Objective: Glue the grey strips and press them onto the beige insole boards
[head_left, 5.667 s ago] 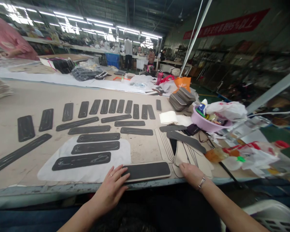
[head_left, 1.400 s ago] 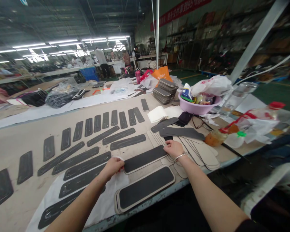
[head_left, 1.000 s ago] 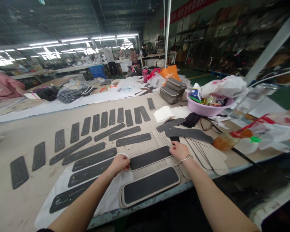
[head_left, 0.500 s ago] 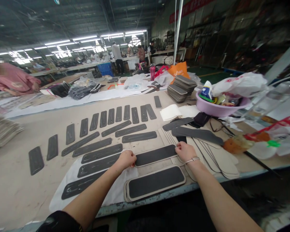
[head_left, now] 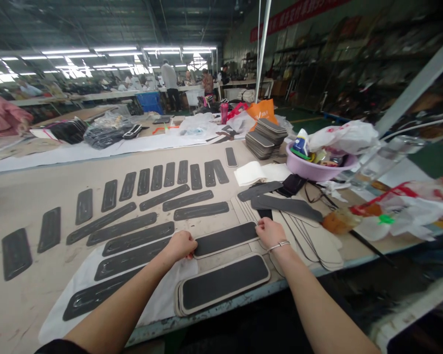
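A long black strip with a beige border lies flat on the table a little back from the front edge. My left hand is closed on its left end. My right hand, with a bracelet on the wrist, is closed on its right end. A small stack of wider black and beige pads sits at the table's front edge just below the strip. A white sheet under my left forearm carries several dark glossy strips.
Rows of dark strips cover the beige table. Fanned beige pieces lie at right, with a pink bowl, plastic bags and stacked pads behind. Other people work at far tables.
Earlier my hands pressed flat on the stack at the front edge. Since then they have taken the two ends of a strip farther back and held them; only the camera has shifted lately.
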Demonstrator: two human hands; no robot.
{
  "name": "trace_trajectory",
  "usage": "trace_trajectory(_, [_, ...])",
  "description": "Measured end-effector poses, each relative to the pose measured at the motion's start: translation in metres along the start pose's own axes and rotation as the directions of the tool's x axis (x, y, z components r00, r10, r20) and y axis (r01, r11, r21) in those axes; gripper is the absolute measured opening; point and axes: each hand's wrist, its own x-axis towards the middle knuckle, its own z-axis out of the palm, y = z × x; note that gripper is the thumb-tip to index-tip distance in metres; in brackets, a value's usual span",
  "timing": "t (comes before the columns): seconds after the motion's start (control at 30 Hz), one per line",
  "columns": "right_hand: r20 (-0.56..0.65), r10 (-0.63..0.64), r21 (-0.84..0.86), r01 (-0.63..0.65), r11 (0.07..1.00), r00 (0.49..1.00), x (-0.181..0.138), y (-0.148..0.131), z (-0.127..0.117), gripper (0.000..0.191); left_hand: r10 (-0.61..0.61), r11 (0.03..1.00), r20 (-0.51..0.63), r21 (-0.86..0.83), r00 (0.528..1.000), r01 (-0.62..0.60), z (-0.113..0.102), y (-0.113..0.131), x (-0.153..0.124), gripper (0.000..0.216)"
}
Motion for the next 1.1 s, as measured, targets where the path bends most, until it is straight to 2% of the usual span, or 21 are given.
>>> trace_trajectory(0.43, [-0.023,-0.011,-0.027,0.01,1.0,1.0,-0.002,-0.001,0.001,0.013,-0.037,0.996,0.014,-0.079,0.999,0.038,0.001,-0.002,0.004,0.011])
trace_trajectory(0.57, [-0.045,-0.071,-0.044,0.069,0.997,0.996,-0.007,-0.004,-0.001,0.011,-0.052,0.996,0.013,-0.074,0.999,0.053,0.001,0.0,0.003,0.01])
trace_trajectory(0.7, [-0.139,-0.15,-0.083,0.139,0.987,0.979,-0.018,-0.013,-0.007,0.021,-0.045,0.996,0.016,-0.071,0.999,0.046,0.0,0.002,0.001,0.011])
trace_trajectory(0.77, [-0.184,-0.243,-0.071,0.234,0.97,0.952,-0.028,-0.025,-0.011,0.027,-0.05,0.996,0.016,-0.066,0.999,0.051,0.0,0.002,0.001,0.011])
trace_trajectory(0.83, [-0.133,-0.405,0.004,0.409,0.912,0.905,-0.039,-0.04,-0.012,0.033,-0.044,0.998,0.01,-0.045,0.999,0.045,0.001,0.001,0.002,0.011])
trace_trajectory(0.87, [-0.062,-0.505,0.063,0.508,0.859,0.861,-0.046,-0.048,-0.01,0.036,-0.039,0.999,0.007,-0.032,0.999,0.039,0.001,0.0,0.003,0.012])
trace_trajectory(0.93, [0.118,-0.68,0.163,0.662,0.732,0.723,-0.056,-0.06,-0.004,0.047,-0.038,0.999,0.006,-0.018,0.999,0.038,0.002,0.0,0.005,0.012])
trace_trajectory(1.0, [0.267,-0.736,0.211,0.708,0.674,0.622,-0.062,-0.064,0.004,0.059,-0.045,0.999,0.007,-0.017,0.999,0.045,0.002,0.001,0.005,0.011])
trace_trajectory(1.03, [0.314,-0.729,0.209,0.705,0.678,0.608,-0.062,-0.062,0.007,0.064,-0.048,0.999,0.009,-0.017,0.999,0.048,0.002,0.002,0.005,0.01])
trace_trajectory(1.1, [0.362,-0.681,0.167,0.675,0.719,0.636,-0.058,-0.053,0.01,0.069,-0.049,0.999,0.016,-0.021,0.999,0.049,0.001,0.003,0.005,0.009])
